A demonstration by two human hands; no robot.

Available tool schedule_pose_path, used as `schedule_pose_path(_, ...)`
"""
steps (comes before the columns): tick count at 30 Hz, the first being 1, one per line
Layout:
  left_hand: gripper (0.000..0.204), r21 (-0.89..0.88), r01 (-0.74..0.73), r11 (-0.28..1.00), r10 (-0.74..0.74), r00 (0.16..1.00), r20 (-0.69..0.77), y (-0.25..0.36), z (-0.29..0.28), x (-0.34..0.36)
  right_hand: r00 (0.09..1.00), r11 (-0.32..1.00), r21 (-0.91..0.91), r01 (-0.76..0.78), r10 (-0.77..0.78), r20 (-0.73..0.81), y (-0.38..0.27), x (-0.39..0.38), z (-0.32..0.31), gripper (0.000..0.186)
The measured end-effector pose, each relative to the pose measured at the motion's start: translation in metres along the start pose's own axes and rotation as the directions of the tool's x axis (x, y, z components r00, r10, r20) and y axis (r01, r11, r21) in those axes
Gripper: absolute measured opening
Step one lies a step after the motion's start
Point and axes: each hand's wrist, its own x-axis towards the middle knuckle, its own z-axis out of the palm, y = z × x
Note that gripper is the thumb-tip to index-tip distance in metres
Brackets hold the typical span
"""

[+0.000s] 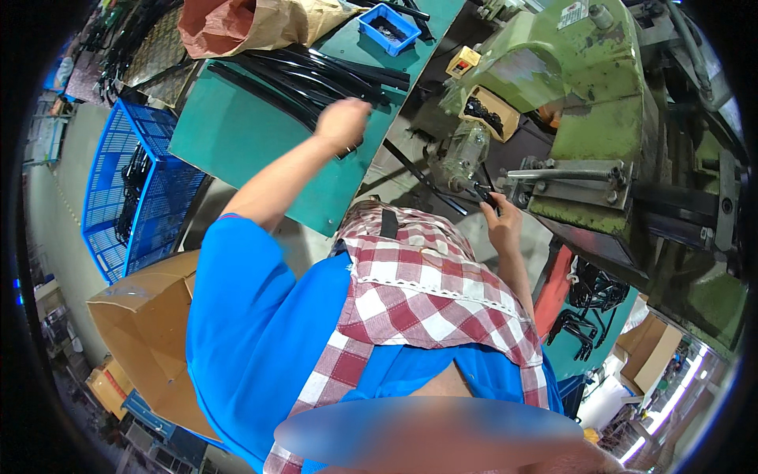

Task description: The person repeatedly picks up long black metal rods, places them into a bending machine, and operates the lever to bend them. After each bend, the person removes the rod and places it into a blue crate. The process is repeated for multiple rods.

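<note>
My left hand (343, 126) is over the green table, beside a pile of long black strips (308, 83). Its fingers look curled in, and a small dark bit shows under it near the wrist. What it holds, if anything, is hidden. At the green machine (588, 103), my right hand (504, 223) pinches a small black part (489, 202) right by the machine's working head (466, 154). A long thin black bar (422, 175) slants below the machine between my two hands.
A blue tray of small dark pieces (388, 30) and a paper sack (237, 28) stand on the green table (245, 130). A blue crate (170, 189) and a cardboard box (150, 316) are at left. Bent black parts (592, 296) lie at right.
</note>
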Motion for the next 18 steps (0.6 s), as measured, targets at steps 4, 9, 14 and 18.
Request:
schedule_pose_path(4,0.012,0.413,0.189,0.891,-0.172,0.982,-0.08,-0.101,0.019,-0.039,0.989,0.994,0.017,0.111,-0.109,-0.099,0.005,-0.001,-0.004,0.024)
schedule_pose_path(9,0.017,0.473,0.119,0.873,-0.067,0.99,-0.124,-0.113,0.037,-0.047,0.993,0.996,-0.029,0.082,-0.084,-0.089,0.005,0.003,-0.015,0.024)
schedule_pose_path(14,0.027,0.299,-0.081,0.951,0.142,0.972,-0.189,-0.077,0.021,-0.057,0.968,0.972,-0.206,0.114,-0.156,-0.199,-0.011,0.006,-0.024,0.025)
schedule_pose_path(18,0.038,0.05,-0.303,0.952,0.305,0.922,-0.24,0.002,-0.011,-0.054,0.974,0.989,-0.14,0.053,-0.083,-0.213,-0.005,-0.001,-0.021,0.027)
